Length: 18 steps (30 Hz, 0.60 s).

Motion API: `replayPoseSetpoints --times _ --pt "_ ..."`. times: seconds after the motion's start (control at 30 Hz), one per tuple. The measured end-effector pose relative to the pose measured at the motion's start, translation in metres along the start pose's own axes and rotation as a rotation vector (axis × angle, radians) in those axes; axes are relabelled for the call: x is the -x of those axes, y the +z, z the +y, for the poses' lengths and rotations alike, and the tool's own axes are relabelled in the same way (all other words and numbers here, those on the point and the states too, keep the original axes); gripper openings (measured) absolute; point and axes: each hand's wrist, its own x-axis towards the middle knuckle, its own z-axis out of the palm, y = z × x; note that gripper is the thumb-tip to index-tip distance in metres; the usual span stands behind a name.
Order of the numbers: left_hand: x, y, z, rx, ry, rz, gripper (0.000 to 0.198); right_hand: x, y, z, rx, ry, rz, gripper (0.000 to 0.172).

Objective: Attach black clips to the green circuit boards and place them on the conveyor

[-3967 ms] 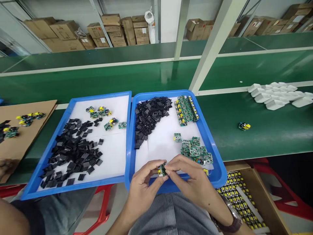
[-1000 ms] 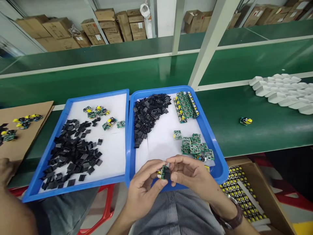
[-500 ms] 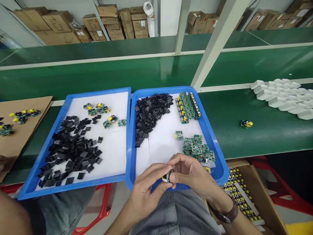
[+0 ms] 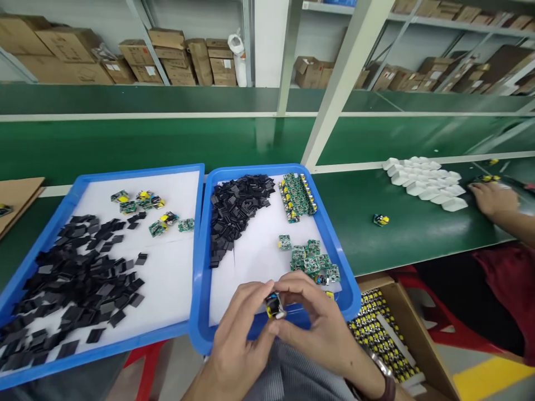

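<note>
Between my two hands, over the near edge of the right blue tray (image 4: 199,312), is a small circuit board (image 4: 273,305) with black, yellow and silvery parts. My left hand (image 4: 240,337) pinches it from the left with thumb and fingers. My right hand (image 4: 320,323) grips its right side, the thumb at its lower end. Just beyond my hands lies a loose group of green circuit boards (image 4: 311,259). Black plastic pieces (image 4: 238,209) are heaped at the tray's left, and a tight block of boards (image 4: 297,196) stands at its far right.
A second blue tray (image 4: 137,174) on the left holds black pieces and several boards. One board (image 4: 380,220) lies on the green bench, near white housings (image 4: 426,181). Another person's hand (image 4: 495,197) is at far right. A carton of boards (image 4: 384,323) stands low right.
My view has swung up and to the right, bringing another person's arm into sight. The board between my hands has turned, showing more of its black and yellow parts.
</note>
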Motion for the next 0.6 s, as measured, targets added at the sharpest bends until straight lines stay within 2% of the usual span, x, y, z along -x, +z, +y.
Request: replayPoseSetpoints --times 0.07,0.17,0.23,0.27,0.33,0.4,0.5,0.6 --pt "-0.008 0.003 0.003 -0.059 0.023 -0.043 0.060 0.001 -0.019 0.000 0.151 -0.081 0.117 0.045" --pt "-0.025 -0.002 -0.002 -0.203 0.081 -0.125 0.058 -0.006 -0.079 0.014 0.359 -0.068 0.367 0.030" --pt "-0.038 -0.008 -0.010 -0.321 0.199 -0.207 0.045 -0.013 -0.133 0.031 0.672 0.043 0.574 0.039" --pt "-0.045 -0.011 -0.014 -0.368 0.258 -0.231 0.041 -0.016 -0.159 0.039 0.767 0.039 0.647 0.045" --pt "-0.056 -0.016 -0.024 -0.454 0.380 -0.221 0.035 -0.022 -0.204 0.055 0.902 0.041 0.658 0.044" --pt "-0.066 -0.018 -0.034 -0.537 0.472 -0.210 0.033 -0.026 -0.233 0.066 1.045 0.011 0.617 0.042" --pt "-0.078 -0.017 -0.047 -0.602 0.549 -0.187 0.032 -0.032 -0.255 0.077 1.240 -0.035 0.607 0.046" --pt "-0.090 -0.009 -0.058 -0.634 0.512 -0.277 0.036 -0.042 -0.276 0.088 1.321 -0.073 0.566 0.060"
